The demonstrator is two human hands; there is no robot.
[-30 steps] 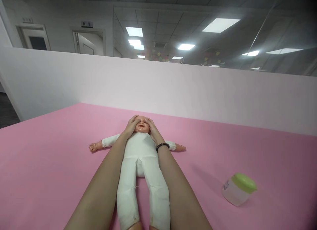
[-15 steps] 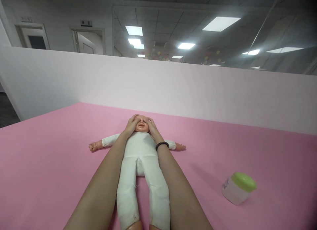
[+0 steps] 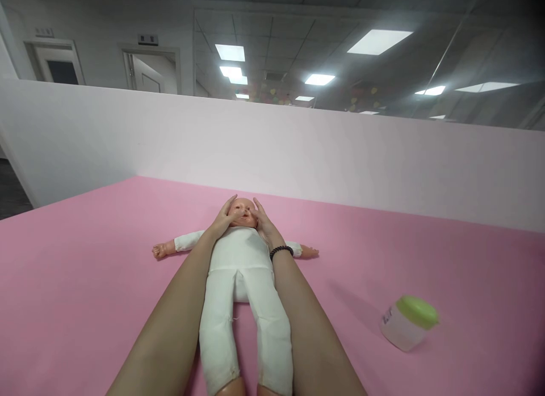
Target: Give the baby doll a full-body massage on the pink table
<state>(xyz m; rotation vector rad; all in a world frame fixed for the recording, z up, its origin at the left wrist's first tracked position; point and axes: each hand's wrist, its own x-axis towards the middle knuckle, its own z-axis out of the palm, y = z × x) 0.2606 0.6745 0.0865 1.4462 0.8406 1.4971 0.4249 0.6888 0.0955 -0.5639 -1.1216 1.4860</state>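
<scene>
A baby doll (image 3: pixel 240 251) with a white cloth body lies on its back on the pink surface, head at the far end and arms spread wide. My left hand (image 3: pixel 223 219) rests along the left side of the doll's head, fingers stretched out and thumb across its cheek. On the other side, my right hand (image 3: pixel 264 221) lies against the head in the same way, its thumb near the nose. Both hands are open. A dark beaded bracelet (image 3: pixel 281 251) circles my right wrist. The doll's eyes and mouth show between my thumbs.
To the right, a clear plastic jar (image 3: pixel 402 329) with a green lid (image 3: pixel 418 312) stands on the pink surface (image 3: pixel 97 282). A low white wall (image 3: pixel 323 154) runs along the far edge. Beyond it are doors and a glass partition with ceiling lights.
My thumbs have slid down from the doll's eye area to its cheeks, so its eyes now show. My fingers have spread outward at the sides of the head.
</scene>
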